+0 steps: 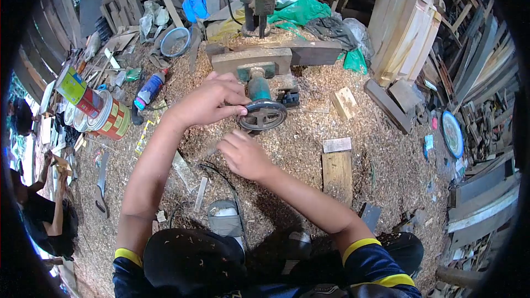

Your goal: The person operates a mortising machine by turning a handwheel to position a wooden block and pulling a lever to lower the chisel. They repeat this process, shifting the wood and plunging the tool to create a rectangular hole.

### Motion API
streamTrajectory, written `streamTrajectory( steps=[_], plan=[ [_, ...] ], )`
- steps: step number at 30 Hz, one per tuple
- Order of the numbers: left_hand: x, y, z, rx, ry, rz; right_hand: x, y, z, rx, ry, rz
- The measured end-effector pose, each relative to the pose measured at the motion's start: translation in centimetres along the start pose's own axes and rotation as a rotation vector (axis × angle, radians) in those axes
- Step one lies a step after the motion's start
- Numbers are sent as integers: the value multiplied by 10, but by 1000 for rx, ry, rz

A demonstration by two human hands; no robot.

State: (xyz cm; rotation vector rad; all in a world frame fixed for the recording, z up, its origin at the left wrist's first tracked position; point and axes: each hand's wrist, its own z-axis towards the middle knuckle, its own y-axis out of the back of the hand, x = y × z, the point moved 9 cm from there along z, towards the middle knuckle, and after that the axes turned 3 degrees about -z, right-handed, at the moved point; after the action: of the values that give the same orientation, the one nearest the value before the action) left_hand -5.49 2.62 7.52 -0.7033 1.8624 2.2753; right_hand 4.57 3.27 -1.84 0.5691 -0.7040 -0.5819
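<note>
A teal machine (259,85) with a round dark handwheel (264,115) stands on the sawdust-covered floor in front of me. My left hand (207,101) rests on the rim of the handwheel, fingers curled over its left edge. My right hand (243,153) hovers just below the wheel, fingers loosely bent, holding nothing I can make out. A black cable (221,174) runs from under my right hand toward my legs.
Wood blocks (337,174) and offcuts (344,102) lie to the right. Stacked pale planks (403,27) stand at the back right. Paint tins (107,116) and a spray bottle (149,89) sit at the left. A person (38,209) crouches at the far left edge.
</note>
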Motion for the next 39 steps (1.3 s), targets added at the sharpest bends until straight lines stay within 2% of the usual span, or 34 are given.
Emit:
streamTrajectory(
  steps=[4, 6, 11, 14, 18, 25, 29, 33, 36, 39],
  plan=[
    [3, -4, -1, -24, -22, -45, -3, -7, 2, 45, -78, -63],
    [-1, -7, -5, -29, -21, -50, 1, 22, -8, -51, 10, 138],
    [-3, -8, 2, 0, -32, -80, -12, 39, -24, -232, -52, 94],
    [3, -7, 6, -34, -91, -61, -10, 24, -12, -194, -71, 60],
    [5, -8, 6, -34, -61, -79, -25, 46, -19, -273, -102, 177],
    [2, -6, 6, -48, -73, -60, -18, 38, -14, -231, -109, 150],
    [-1, -5, 4, -69, -48, -66, -24, 51, -22, -333, -125, 175],
    [-1, -4, 5, -79, -69, -66, -18, 46, -18, -294, -141, 139],
    [-4, -4, 5, -120, -112, -73, -18, 58, -24, -413, -190, 211],
    [-2, -6, 12, -172, -72, -146, -23, 87, -35, -553, -231, 176]
  ],
)
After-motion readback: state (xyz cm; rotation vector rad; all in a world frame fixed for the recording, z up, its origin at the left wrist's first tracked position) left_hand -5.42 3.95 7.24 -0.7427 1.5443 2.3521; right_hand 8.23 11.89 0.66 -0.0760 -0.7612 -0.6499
